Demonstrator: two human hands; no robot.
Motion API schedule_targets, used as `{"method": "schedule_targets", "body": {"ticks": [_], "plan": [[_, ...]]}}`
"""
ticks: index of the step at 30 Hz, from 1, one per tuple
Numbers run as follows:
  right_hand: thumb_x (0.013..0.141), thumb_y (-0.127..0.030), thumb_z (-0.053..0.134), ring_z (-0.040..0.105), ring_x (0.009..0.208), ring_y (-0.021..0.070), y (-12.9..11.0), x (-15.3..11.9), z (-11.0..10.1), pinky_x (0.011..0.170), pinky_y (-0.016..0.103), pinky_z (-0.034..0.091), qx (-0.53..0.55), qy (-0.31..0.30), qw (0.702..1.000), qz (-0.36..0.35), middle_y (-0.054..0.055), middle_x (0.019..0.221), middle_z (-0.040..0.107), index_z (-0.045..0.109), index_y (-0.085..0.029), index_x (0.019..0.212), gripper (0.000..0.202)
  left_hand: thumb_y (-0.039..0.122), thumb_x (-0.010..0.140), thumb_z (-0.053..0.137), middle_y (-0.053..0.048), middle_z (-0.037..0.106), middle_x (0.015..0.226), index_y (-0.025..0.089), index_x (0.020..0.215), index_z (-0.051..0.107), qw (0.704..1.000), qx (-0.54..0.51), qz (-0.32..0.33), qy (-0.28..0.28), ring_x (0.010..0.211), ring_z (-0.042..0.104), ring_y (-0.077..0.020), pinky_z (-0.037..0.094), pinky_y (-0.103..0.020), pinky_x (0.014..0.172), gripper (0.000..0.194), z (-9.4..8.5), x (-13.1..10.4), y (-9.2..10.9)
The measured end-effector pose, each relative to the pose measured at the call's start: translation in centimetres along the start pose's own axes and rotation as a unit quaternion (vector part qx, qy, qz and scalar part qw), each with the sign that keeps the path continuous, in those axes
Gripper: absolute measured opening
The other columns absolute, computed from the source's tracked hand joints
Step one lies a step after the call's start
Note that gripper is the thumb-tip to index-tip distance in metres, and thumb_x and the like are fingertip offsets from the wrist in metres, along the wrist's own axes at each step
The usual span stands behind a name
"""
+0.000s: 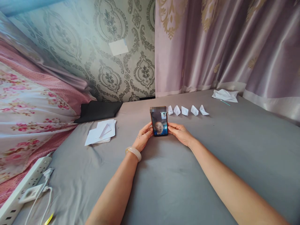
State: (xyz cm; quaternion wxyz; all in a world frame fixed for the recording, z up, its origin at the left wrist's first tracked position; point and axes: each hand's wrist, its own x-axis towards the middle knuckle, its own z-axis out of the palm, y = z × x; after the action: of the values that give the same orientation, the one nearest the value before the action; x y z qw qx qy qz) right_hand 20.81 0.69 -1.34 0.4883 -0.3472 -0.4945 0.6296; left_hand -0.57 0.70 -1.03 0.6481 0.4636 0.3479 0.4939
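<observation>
A smartphone [160, 122] stands upright near the middle of the view, its lit screen showing a person on a video call. My left hand [143, 136] grips its left edge, with a pale bangle [133, 153] round the wrist. On the other side, my right hand [180, 132] holds the phone's right edge. Several small folded white paper pieces [184, 111] stand in a row behind and to the right of the phone. To the left lies a stack of white paper [102, 132] with a folded piece on top.
Grey cloth [164, 181] covers the surface. A black folded item [99, 111] lies at the back left. More white papers [225, 95] and a thin teal stick [225, 102] are at the back right. A power strip [24, 190] with white cables sits at the lower left.
</observation>
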Motion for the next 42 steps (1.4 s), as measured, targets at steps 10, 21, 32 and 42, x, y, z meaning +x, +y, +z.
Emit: {"method": "schedule_targets", "body": {"ticks": [10, 21, 32, 42], "plan": [[0.075, -0.05, 0.075, 0.061, 0.119, 0.0265, 0.08, 0.1, -0.03, 0.112, 0.048, 0.037, -0.006, 0.006, 1.0, -0.001, 0.003, 0.122, 0.069, 0.07, -0.027, 0.117, 0.049, 0.039, 0.078, 0.074, -0.008, 0.072, 0.11, 0.022, 0.134, 0.058, 1.0, 0.006, 0.009, -0.017, 0.109, 0.064, -0.0247, 0.042, -0.043, 0.104, 0.06, -0.04, -0.16, 0.05], [0.075, -0.048, 0.075, 0.066, 0.111, 0.0252, -0.18, 0.05, 0.22, 0.111, 0.048, 0.038, 0.004, 0.01, 1.0, 0.011, 0.002, 0.116, 0.073, 0.072, -0.027, 0.113, 0.044, 0.039, 0.08, 0.073, -0.008, 0.072, 0.111, 0.023, 0.135, 0.056, 1.0, 0.004, 0.017, -0.021, 0.109, 0.064, -0.0243, 0.042, -0.042, 0.104, 0.061, -0.07, -0.09, -0.1], [0.074, -0.048, 0.077, 0.066, 0.11, 0.0257, -0.19, 0.01, 0.19, 0.111, 0.048, 0.038, 0.006, 0.013, 1.0, 0.01, 0.003, 0.115, 0.073, 0.072, -0.027, 0.113, 0.044, 0.038, 0.08, 0.073, -0.008, 0.072, 0.111, 0.023, 0.135, 0.056, 1.0, -0.004, 0.018, -0.024, 0.106, 0.065, -0.0231, 0.043, -0.04, 0.103, 0.06, 0.03, -0.15, -0.05], [0.075, -0.048, 0.076, 0.063, 0.116, 0.0263, -0.12, 0.07, 0.16, 0.112, 0.048, 0.037, 0.006, -0.001, 1.0, -0.001, 0.002, 0.119, 0.071, 0.071, -0.027, 0.115, 0.045, 0.039, 0.078, 0.075, -0.008, 0.072, 0.108, 0.023, 0.134, 0.058, 1.0, -0.006, 0.017, -0.024, 0.103, 0.064, -0.0228, 0.043, -0.04, 0.101, 0.061, -0.12, -0.16, -0.09]]}}
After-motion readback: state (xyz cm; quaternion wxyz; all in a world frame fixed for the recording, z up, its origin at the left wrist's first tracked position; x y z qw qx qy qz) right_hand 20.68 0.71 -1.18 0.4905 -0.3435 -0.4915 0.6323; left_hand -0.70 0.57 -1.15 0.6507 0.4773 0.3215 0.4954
